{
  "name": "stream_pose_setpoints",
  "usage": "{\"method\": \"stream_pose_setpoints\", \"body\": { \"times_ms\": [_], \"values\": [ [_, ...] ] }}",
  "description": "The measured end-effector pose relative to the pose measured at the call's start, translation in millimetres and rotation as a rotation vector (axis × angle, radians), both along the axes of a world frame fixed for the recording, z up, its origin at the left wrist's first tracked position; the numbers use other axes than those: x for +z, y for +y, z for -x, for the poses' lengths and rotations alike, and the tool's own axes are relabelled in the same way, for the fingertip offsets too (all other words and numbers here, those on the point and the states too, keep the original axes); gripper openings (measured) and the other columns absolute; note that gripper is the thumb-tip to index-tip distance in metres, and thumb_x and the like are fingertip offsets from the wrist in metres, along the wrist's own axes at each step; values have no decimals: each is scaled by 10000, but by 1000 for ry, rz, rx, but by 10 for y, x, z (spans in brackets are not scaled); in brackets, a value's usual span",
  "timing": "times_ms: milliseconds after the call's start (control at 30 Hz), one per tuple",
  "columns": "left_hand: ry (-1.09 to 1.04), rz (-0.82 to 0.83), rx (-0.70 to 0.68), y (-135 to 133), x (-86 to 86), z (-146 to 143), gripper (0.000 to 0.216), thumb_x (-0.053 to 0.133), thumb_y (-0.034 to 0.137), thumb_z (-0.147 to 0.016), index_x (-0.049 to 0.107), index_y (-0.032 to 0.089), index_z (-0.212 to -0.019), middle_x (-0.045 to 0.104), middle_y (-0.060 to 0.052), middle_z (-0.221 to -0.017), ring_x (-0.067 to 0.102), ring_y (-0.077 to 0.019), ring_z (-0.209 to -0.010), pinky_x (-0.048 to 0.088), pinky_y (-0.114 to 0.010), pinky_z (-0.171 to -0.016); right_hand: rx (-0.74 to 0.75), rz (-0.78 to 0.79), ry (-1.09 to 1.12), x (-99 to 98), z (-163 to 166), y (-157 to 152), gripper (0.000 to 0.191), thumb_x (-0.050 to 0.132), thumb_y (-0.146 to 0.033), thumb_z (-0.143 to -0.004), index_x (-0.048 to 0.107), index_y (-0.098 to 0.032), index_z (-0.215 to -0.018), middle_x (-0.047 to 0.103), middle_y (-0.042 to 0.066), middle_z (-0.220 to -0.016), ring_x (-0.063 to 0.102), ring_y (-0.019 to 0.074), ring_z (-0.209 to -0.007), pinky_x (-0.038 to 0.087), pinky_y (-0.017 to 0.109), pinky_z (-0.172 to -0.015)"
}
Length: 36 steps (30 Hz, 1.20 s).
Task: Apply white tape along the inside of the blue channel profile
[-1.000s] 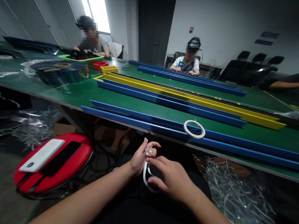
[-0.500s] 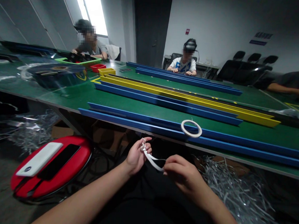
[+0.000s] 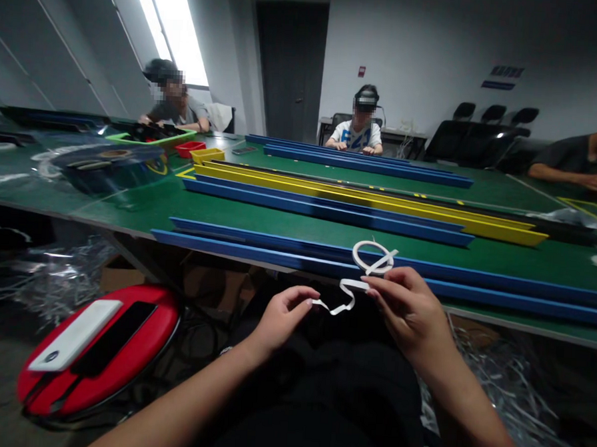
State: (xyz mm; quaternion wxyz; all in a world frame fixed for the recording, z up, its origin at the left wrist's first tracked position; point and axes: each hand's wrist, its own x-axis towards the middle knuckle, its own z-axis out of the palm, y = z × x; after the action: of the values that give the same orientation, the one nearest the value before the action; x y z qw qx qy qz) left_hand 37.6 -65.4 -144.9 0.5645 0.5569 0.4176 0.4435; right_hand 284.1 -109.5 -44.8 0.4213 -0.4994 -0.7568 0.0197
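Note:
A thin white strip of tape (image 3: 345, 297) hangs in loose curls between my two hands, over my lap. My left hand (image 3: 282, 317) pinches one end of it between thumb and forefinger. Higher up, my right hand (image 3: 408, 308) pinches the strip close to its other end, and a short straight piece sticks out past the fingertips. Behind that piece, a thin roll of white tape (image 3: 356, 260) rests on the nearest blue channels (image 3: 267, 250) at the table's front edge.
On the green table (image 3: 239, 215) lie yellow channels (image 3: 300, 189), more blue ones, a large reel (image 3: 114, 167) and a yellow bin (image 3: 208, 155). A red stool (image 3: 160, 323) holds a power bank (image 3: 75, 335) and a phone (image 3: 117, 337). Three people sit around the table. Shredded strips lie below.
My right hand has moved up and to the right, drawing the strip out between my hands. My left hand has turned and now pinches its end. The view has shifted slightly.

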Motion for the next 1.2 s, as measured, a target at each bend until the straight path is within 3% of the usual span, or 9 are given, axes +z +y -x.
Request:
{"method": "stream_pose_setpoints", "body": {
  "times_ms": [100,200,300,367,500,667,867,1067,1200],
  "values": [
    [65,-129,-101,-120,276,-95,244,636,340,-871,712,178,-1039,710,-87,-1079,661,-222,-1009,508,-362,-946,78,39,18,24,18,-21,218,610,-303,-923,740,-253,-1090,612,57,-899,617,167,-776,531,280,-634],
    [-9,-218,-145,-199,478,-237,294,677,303,-858,672,193,-1131,710,-85,-1076,663,-220,-1025,512,-362,-954,148,80,36,57,29,-56,243,593,-278,-933,716,-253,-1141,652,61,-931,641,170,-805,541,277,-657],
    [-207,-191,-154,-219,551,-407,456,707,269,-843,535,206,-1261,717,-71,-1013,683,-210,-981,528,-377,-934,205,105,40,55,11,-75,267,590,-257,-934,693,-258,-1180,680,63,-963,658,175,-842,553,290,-701],
    [-297,-167,-150,-216,565,-508,455,719,265,-836,508,202,-1234,717,-67,-988,690,-209,-963,531,-390,-933,218,119,59,25,-9,-76,294,604,-256,-925,673,-260,-1211,694,60,-978,664,173,-846,558,297,-724],
    [-260,-153,-151,-211,634,-628,266,714,313,-844,622,154,-1036,715,-89,-992,683,-212,-945,533,-366,-905,173,193,187,-53,-29,-62,390,649,-293,-895,620,-257,-1282,711,54,-1006,677,166,-834,568,299,-743],
    [-220,-185,-195,-186,767,-648,213,683,327,-869,712,139,-963,734,-84,-965,679,-213,-931,522,-342,-890,242,245,235,-58,-70,-23,176,666,-305,-886,706,-234,-1043,713,48,-973,673,171,-871,549,300,-780],
    [-98,-196,-314,-116,759,-613,308,602,392,-915,756,146,-1015,725,-102,-1043,651,-245,-1008,490,-364,-934,286,316,296,-63,-195,9,142,716,-324,-847,704,-221,-944,687,42,-920,648,174,-851,516,299,-778],
    [-177,-185,-365,-102,633,-658,293,615,393,-893,771,145,-904,684,-109,-999,629,-240,-960,489,-345,-867,362,356,351,-108,-267,29,125,713,-335,-842,681,-218,-868,647,57,-971,628,187,-897,503,303,-778],
    [-196,-266,-279,-102,619,-646,274,593,365,-905,742,153,-816,679,-88,-926,619,-224,-941,463,-346,-904,190,434,237,47,-582,-59,168,661,-384,-876,672,-218,-904,659,47,-901,613,175,-786,489,297,-695]
  ]
}}
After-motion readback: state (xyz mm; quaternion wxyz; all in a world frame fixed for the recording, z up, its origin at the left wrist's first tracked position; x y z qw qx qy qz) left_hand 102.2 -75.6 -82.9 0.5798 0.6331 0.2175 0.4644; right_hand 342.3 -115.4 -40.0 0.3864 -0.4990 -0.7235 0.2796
